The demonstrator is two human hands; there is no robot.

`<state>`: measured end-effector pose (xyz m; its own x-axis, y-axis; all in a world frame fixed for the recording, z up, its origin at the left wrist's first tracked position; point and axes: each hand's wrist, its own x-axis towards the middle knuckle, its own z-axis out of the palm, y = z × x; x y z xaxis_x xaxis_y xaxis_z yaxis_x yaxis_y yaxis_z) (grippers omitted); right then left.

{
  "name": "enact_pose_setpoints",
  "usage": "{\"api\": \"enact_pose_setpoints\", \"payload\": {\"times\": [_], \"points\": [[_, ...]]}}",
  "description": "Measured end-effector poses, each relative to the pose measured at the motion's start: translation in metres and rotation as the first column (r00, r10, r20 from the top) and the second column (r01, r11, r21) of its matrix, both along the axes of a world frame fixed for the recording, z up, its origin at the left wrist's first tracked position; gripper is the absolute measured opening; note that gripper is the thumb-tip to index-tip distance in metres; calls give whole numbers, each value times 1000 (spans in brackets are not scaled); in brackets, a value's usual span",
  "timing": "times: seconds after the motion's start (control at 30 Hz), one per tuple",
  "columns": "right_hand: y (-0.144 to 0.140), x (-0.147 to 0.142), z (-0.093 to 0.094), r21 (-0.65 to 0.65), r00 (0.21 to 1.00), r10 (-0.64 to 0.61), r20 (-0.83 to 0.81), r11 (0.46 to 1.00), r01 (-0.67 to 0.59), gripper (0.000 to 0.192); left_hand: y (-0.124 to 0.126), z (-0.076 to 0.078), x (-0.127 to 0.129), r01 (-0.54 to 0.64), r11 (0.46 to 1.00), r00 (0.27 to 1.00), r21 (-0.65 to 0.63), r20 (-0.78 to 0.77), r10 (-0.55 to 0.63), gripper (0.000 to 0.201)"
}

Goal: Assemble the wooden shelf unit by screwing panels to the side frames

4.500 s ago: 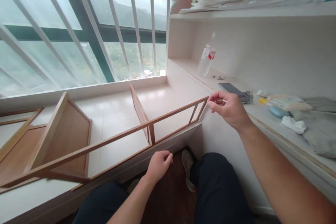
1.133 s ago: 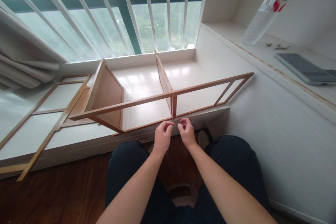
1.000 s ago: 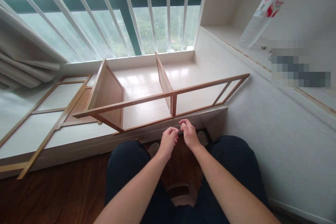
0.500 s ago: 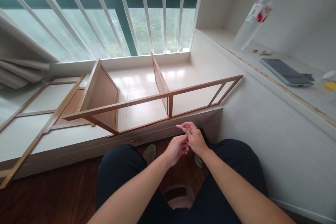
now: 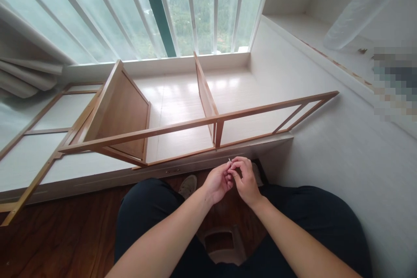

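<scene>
In front of the wooden frame, between my knees, my two hands meet at the fingertips. A small, thin, pale pin-like piece [image 5: 230, 161] pokes up between them, too small to make out its kind. My left hand [image 5: 219, 183] is closed, palm side up, with curled fingers and its fingertips at the piece. My right hand [image 5: 246, 179] pinches at the same piece from the right. Just beyond stands a brown wooden frame [image 5: 169, 128] on its edge, joined to two upright panels, a wide left panel [image 5: 122, 115] and a narrower middle panel [image 5: 206, 95].
The frame stands on a white window ledge [image 5: 177, 95]. More wooden frame parts [image 5: 48, 163] lie at the left, jutting past the ledge's edge. A plastic bottle [image 5: 355, 19] stands on the right-hand shelf [image 5: 312, 30]. A grey curtain [image 5: 26, 58] hangs at the left.
My view has tipped downward and shifted. My right hand's outstretched fingers have bent into a pinch, and the thin piece now shows between my fingertips.
</scene>
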<state>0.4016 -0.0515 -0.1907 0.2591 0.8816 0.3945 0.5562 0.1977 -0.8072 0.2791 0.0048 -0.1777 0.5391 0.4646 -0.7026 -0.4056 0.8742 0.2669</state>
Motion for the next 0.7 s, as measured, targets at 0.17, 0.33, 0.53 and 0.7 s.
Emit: {"api": "enact_pose_setpoints", "payload": {"times": [0.17,0.33,0.53,0.7], "points": [[6,-4,1,-38,998,16,58,999,-13,7,-1,-4,1,-112,991,993,72,-31,115,32],[10,-4,-2,-41,999,25,45,999,-23,7,3,-7,-3,-203,964,975,171,-60,216,46],[14,-7,-3,-117,998,52,-47,992,-57,9,8,-11,-6,-211,954,967,211,-100,235,48],[18,-13,-4,-175,993,34,-116,983,-54,9,12,-14,-6,-233,950,956,208,-130,262,46]]}}
